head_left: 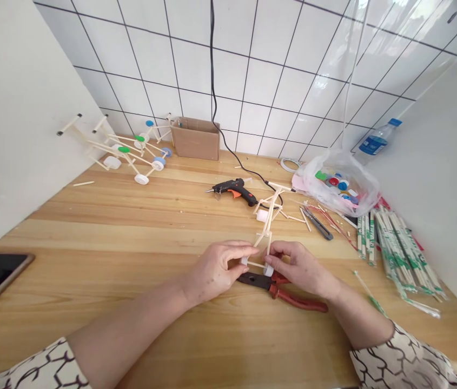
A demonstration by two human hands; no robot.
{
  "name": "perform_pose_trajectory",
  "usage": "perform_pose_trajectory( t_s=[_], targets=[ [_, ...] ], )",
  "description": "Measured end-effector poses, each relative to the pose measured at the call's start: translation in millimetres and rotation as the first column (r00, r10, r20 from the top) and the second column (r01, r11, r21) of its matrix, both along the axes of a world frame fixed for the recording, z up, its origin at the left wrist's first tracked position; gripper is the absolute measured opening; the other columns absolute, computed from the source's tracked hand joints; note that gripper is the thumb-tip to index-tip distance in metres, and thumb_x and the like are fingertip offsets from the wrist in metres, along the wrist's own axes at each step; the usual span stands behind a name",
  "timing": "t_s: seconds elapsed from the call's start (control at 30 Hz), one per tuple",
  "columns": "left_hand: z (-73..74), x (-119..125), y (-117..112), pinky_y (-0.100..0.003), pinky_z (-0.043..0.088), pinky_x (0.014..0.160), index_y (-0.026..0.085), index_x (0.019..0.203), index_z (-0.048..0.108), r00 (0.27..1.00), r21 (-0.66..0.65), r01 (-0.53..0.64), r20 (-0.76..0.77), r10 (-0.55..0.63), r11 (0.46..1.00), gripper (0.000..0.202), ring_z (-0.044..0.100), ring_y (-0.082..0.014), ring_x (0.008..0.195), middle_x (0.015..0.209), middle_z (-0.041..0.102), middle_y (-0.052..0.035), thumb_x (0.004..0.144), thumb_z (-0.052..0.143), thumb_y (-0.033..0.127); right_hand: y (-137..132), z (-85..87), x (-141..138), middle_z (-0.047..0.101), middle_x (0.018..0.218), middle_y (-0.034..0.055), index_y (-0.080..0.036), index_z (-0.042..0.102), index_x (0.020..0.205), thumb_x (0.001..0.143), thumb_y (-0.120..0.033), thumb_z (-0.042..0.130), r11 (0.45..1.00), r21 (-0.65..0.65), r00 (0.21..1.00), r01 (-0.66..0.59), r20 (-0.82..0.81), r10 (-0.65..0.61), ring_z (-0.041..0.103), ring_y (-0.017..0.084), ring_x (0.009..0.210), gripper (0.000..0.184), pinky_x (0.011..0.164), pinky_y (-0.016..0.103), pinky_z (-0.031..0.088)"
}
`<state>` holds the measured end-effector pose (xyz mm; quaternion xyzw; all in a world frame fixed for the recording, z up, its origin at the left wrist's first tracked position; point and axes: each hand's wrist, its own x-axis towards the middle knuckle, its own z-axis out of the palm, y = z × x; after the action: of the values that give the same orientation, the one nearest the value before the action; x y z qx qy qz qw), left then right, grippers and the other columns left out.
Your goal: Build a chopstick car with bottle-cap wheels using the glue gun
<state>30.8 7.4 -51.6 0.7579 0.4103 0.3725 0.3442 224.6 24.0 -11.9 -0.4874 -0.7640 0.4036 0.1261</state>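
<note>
Just below the centre of the frame, the left hand (216, 270) pinches one white cap wheel (244, 260) of a wooden stick model (269, 217) between thumb and fingers; to its right, the right hand (303, 266) holds the opposite white wheel (269, 269) in a similarly narrow grip. The model stretches up from both hands toward the middle right, its crossbar end farthest away. Red-handled pliers (299, 302) lie on the tabletop (110, 243) just below the wheels. Near the centre sits a black glue gun (232, 186); a utility knife (318, 222) lies right of the model. Similar stick models (124, 149) stand at upper left beside a cardboard box (198, 141).
</note>
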Motion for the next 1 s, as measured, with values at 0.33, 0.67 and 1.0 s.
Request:
perform_pose_trajectory(
  t_s=[0.33,0.67,1.0],
  targets=[
    [4.2,1,0,-0.028,0.047,0.091,0.018,0.102,0.068,1.000,-0.005,-0.002,-0.026,0.002,1.000,0.037,0.063,-0.0182,0.098,0.107,0.068,-0.0071,0.069,0.061,0.005,0,-0.8,0,0.052,0.059,-0.0008,-0.014,0.055,0.065,0.082,-0.032,0.046,1.000,0.003,1.000,-0.002,0.013,0.002,0.046,0.011,0.057,0.026,0.055,0.022,0.037],
    [4.8,1,1,-0.027,0.048,0.090,0.017,0.102,0.068,1.000,0.017,0.017,-0.010,-0.017,1.000,0.037,0.063,-0.0182,0.096,0.106,0.068,-0.0064,0.068,0.061,0.004,0,-1.2,-2,0.052,0.061,-0.0016,-0.016,0.053,0.067,0.082,-0.032,0.048,0.995,0.075,0.996,0.070,-0.065,-0.065,0.046,0.011,0.059,0.023,0.057,0.021,0.038],
    [6.1,2,0,-0.027,0.048,0.090,0.019,0.102,0.068,1.000,-0.010,0.012,-0.001,-0.012,1.000,0.036,0.063,-0.0182,0.097,0.107,0.068,-0.0052,0.070,0.059,0.005,2,-6.1,0,0.051,0.061,-0.0019,-0.016,0.052,0.066,0.082,-0.029,0.047,0.991,0.099,0.995,0.095,-0.032,-0.092,0.046,0.011,0.060,0.021,0.060,0.022,0.037]
  ],
)
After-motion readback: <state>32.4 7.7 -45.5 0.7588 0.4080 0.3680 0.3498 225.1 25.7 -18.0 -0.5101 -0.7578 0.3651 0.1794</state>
